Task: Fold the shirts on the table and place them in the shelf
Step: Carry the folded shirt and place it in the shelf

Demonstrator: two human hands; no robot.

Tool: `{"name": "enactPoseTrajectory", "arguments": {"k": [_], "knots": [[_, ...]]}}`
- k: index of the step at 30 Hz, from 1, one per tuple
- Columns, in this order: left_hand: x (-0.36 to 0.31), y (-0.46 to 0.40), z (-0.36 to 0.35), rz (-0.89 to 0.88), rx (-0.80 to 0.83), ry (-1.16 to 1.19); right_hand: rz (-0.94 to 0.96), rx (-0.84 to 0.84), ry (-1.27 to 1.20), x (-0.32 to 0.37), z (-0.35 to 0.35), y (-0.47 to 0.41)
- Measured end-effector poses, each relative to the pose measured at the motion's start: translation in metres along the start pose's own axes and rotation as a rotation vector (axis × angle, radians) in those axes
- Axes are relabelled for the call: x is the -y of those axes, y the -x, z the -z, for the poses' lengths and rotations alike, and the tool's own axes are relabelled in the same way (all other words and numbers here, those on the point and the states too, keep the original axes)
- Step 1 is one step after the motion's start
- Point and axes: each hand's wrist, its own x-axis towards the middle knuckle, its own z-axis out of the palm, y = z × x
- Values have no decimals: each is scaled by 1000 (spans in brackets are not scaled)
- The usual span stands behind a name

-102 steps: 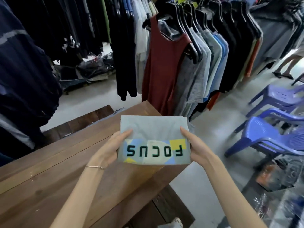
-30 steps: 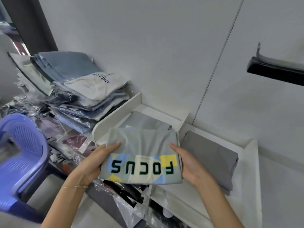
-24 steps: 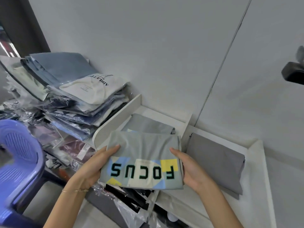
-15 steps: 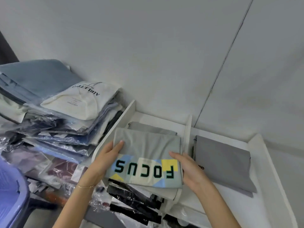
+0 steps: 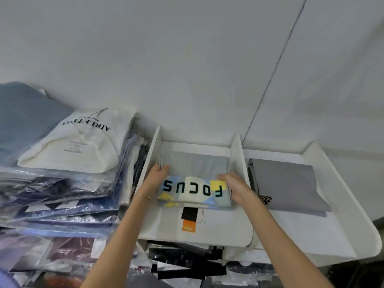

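White shelf (image 5: 239,161) — both hands' grip on shirt (image 5: 197,173)

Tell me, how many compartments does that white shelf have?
2 show. The left compartment holds the folded grey FOCUS shirt; the right compartment holds a folded grey Adidas shirt. More may lie out of view.
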Motion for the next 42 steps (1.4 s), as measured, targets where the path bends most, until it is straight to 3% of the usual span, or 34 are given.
{"name": "enactPoseTrajectory", "arguments": {"k": [4,8,15,17,19,21,22,25,29,39,42], "knots": [[22,4,-9,-170,-181,-153,50,-138,-57,-6,-1,-10],[23,17,-16,-277,-251,-163,166,-229,85,-10,-2,-17],[37,20,-20,-193,-193,-3,340,-467,383,-22,-13,-17],[31,23,-22,-239,-244,-99,450,-544,557,-22,-17,-13],[26,24,-26,-428,-357,-314,618,-562,798,-23,-23,-13],[23,17,-41,-619,-344,-606,702,-413,921,-25,-34,-19],[21,14,-51,-629,-251,-704,703,-321,969,-26,-40,-23],[21,3,-76,-517,-16,-835,617,-189,1070,-35,-49,-39],[26,-12,-79,-497,12,-828,540,-259,1106,-44,-39,-52],[36,-24,-61,-291,-135,-741,423,-434,988,-48,-27,-49],[39,-26,-48,-193,-218,-723,377,-361,925,-43,-12,-40]]}}
